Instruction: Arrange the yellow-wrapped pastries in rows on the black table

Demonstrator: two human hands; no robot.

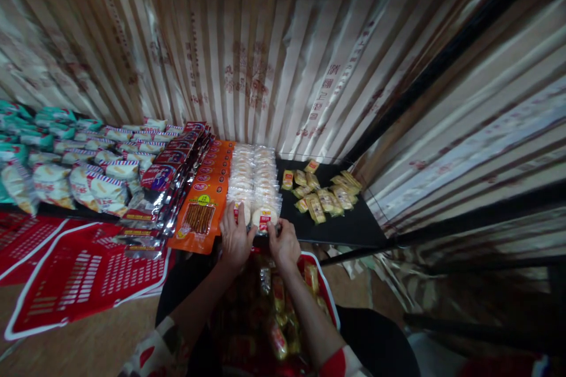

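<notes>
Two rows of round white rice crackers in clear wrappers (254, 171) run back from the shelf's front edge. At the near end of the left row, my left hand (235, 240) has its fingers over a wrapped cracker with a red label, thumb at its right side. My right hand (285, 242) is closed at the right edge of the front wrapped rice cracker (264, 221) in the right row. Its fingertips curl beside the red label. Below my forearms, a red basket with a white rim (329, 288) holds several small yellow-wrapped snacks (278, 294).
Orange snack bags (198, 218), dark red packets (161, 177) and white bags (99, 188) line the black shelf (354, 227) to the left. Small yellow packs (327, 200) lie on its right. Red baskets (95, 271) sit lower left. A black post (398, 106) slants at right before the curtain (247, 41).
</notes>
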